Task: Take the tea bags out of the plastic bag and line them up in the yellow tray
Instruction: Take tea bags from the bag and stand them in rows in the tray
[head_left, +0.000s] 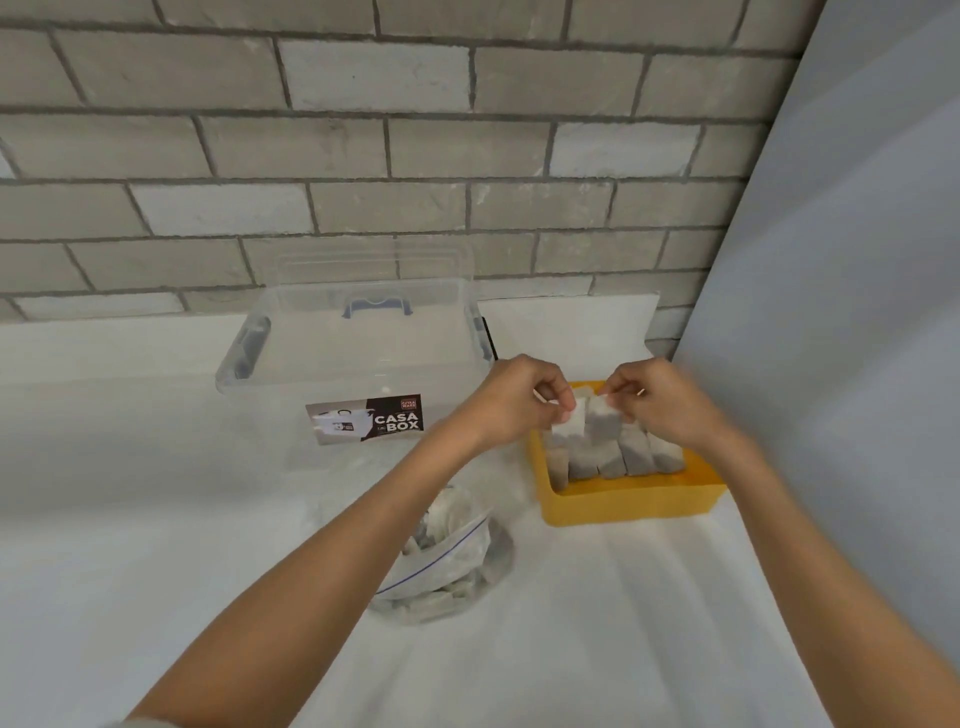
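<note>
Yellow tray (623, 501) holds lined-up tea bags (608, 460); plastic bag (441, 566) holds more.

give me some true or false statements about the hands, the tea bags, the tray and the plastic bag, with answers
1. The left hand pinches a tea bag over the yellow tray. True.
2. The right hand reaches into the plastic bag. False: it pinches a second tea bag over the tray.
3. The plastic bag is empty. False: tea bags lie in it.
4. A row of tea bags stands in the tray. True.
5. The clear box stands to the right of the tray. False: it is to the left of it, by the brick wall.
</note>
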